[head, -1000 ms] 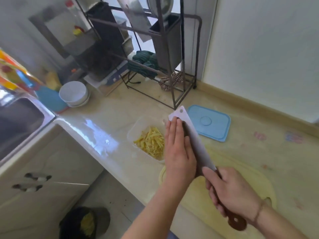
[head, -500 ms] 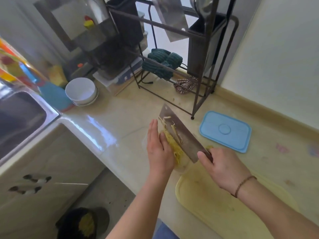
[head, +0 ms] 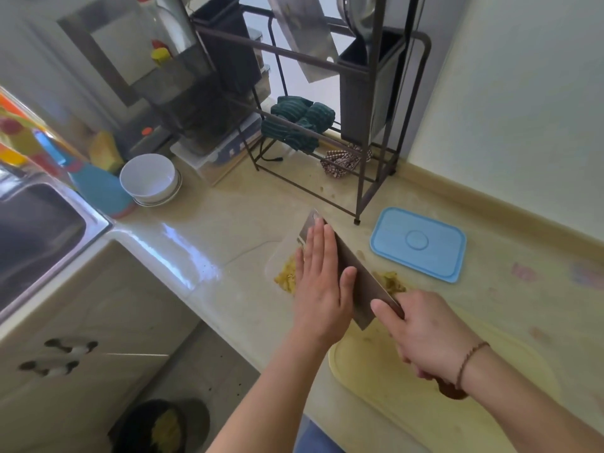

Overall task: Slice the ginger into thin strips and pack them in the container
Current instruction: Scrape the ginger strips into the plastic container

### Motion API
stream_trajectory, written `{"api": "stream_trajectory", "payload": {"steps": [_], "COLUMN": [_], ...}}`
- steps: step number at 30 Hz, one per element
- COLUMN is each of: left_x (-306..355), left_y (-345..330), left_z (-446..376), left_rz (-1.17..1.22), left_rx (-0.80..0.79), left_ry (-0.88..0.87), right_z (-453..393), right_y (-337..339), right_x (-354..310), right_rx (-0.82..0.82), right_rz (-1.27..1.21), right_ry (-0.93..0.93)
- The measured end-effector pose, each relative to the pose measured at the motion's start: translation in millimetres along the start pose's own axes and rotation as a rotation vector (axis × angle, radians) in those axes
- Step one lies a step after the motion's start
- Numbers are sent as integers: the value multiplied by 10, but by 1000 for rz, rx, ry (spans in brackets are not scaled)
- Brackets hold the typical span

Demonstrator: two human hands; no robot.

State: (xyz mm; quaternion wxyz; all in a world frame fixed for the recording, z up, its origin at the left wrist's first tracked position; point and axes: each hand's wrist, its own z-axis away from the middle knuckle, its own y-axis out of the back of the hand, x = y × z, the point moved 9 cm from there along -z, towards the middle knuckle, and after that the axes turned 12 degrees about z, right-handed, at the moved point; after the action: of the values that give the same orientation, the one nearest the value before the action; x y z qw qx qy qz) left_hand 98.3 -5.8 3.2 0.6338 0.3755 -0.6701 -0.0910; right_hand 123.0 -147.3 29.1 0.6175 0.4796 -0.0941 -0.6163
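Thin yellow ginger strips lie in the clear plastic container on the glossy beige countertop. Over it, the flat-fingered left hand presses on the broad steel cleaver blade; the right hand grips its dark handle. The pale-blue rectangular lid lies near; the pale-yellow cutting board adjoins.

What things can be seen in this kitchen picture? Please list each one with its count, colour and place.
ginger strips: many, yellow, in the container
container: one, clear, beside the board
cleaver: one, steel, over the container
lid: one, blue, on the counter
cutting board: one, pale yellow, counter edge
bowls: stacked, white, near the sink
rack: one, dark metal, by the wall
cloth: one, green, on the rack
sink: one, steel, far left
left hand: flat against the blade
right hand: grips the cleaver handle
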Motion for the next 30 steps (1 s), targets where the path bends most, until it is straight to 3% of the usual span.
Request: {"api": "stream_trajectory", "payload": {"steps": [5,11,16,19,24,30], "left_x": [-129,-198,-133,-107,-31,-187], "left_y": [-53,-7,173,252,188,271], "left_z": [205,308,306,315,305,321], "left_rz": [-222,-206,-24,-55,-193,-210], "left_rx": [-26,-7,205,295,243,243], "left_ry": [136,204,206,182,71,251], "right_z": [90,129,164,174,187,158], "right_y": [5,-23,-45,-38,-64,-32], "right_x": [69,177,269,300,301,435], "right_rx": [-1,-46,-60,-49,-58,8], "right_rz": [-67,-145,-237,-267,-271,-272], "right_ry": [-19,-71,-100,-91,-59,-80]}}
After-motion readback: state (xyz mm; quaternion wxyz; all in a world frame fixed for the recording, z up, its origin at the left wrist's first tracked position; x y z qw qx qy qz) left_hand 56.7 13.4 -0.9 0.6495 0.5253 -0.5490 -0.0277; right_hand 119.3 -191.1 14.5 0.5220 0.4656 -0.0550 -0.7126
